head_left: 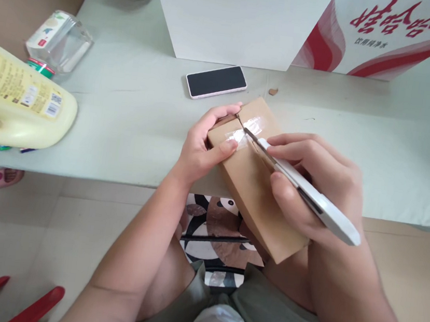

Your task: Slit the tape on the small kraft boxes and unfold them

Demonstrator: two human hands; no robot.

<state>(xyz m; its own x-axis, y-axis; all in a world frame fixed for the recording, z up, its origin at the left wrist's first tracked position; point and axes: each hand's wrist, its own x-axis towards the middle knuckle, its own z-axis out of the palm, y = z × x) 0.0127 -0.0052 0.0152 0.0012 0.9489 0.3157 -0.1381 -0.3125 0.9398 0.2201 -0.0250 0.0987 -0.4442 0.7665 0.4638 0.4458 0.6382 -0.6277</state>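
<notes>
A small brown cardboard box lies slantwise over the front edge of a pale table, its far end sealed with clear tape. My left hand grips that far left corner, thumb pressed on top and fingers curled round the end. My right hand is closed round a white utility knife. The knife's blade tip rests on the tape near the box's far end.
A phone lies face up behind the box. A large yellow jug and a clear plastic bottle lie at the left. A white box and a red-and-white carton stand at the back.
</notes>
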